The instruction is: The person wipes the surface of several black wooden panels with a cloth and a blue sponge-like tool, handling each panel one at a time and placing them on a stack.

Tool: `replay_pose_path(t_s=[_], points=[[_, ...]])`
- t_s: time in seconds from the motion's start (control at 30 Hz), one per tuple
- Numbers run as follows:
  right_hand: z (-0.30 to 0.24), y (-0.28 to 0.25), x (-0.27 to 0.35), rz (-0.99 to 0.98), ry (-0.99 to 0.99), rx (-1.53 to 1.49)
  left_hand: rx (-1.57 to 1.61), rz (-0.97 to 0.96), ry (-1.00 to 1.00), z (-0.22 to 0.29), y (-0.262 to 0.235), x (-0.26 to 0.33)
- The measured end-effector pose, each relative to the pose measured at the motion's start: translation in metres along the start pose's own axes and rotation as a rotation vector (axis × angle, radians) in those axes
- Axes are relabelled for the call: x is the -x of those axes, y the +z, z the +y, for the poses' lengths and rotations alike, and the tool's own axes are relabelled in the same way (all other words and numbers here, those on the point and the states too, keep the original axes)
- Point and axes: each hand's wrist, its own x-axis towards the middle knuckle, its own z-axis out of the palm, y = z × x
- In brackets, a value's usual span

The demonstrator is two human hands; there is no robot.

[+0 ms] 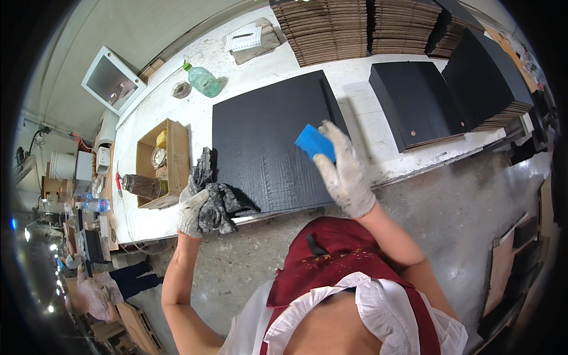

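Note:
A flat black panel (266,136) lies on the white worktable, close to its front edge. My right hand (346,177), in a pale work glove, grips a blue sponge block (315,144) over the panel's right part. Gloved as well, my left hand (192,207) is closed on a crumpled, black-stained rag (219,207) at the panel's near left corner. The rag hangs partly over that corner and hides it. Whether the sponge touches the panel I cannot tell.
Left of the panel stands a cardboard box (180,171) holding a dark jar (142,186). Behind are a green-tinted bottle (204,81) and a white-framed screen (113,81). More black panels (408,97) and tall brown stacks (322,32) stand right and back. A co-worker (97,293) is far left.

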Motion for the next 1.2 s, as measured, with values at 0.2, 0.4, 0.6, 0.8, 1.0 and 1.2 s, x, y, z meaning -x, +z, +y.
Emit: replay_pose_path(t_s=[0.2, 0.4, 0.6, 0.8, 1.0, 1.2], points=[[0.025, -0.018, -0.027, 0.027, -0.011, 0.079, -0.065, -0.058, 0.007, 0.005, 0.033, -0.017], [0.014, -0.001, -0.022, -0.029, -0.184, 0.302, -0.133, -0.089, 0.037, 0.007, 0.029, -0.022], [0.000, 0.014, -0.006, -0.089, -0.130, 0.177, -0.057, 0.032, -0.153, -0.003, -0.001, -0.002], [-0.009, -0.001, 0.009, -0.039, -0.064, -0.149, -0.415, 0.059, 0.088, 0.005, -0.006, 0.044], [0.002, -0.065, 0.015, 0.106, 0.025, -0.399, -0.532, -0.022, -0.033, 0.045, 0.042, 0.053], [0.075, -0.175, 0.015, 0.386, 0.298, -0.651, -0.073, -0.311, -0.246, 0.052, 0.188, -0.018]])
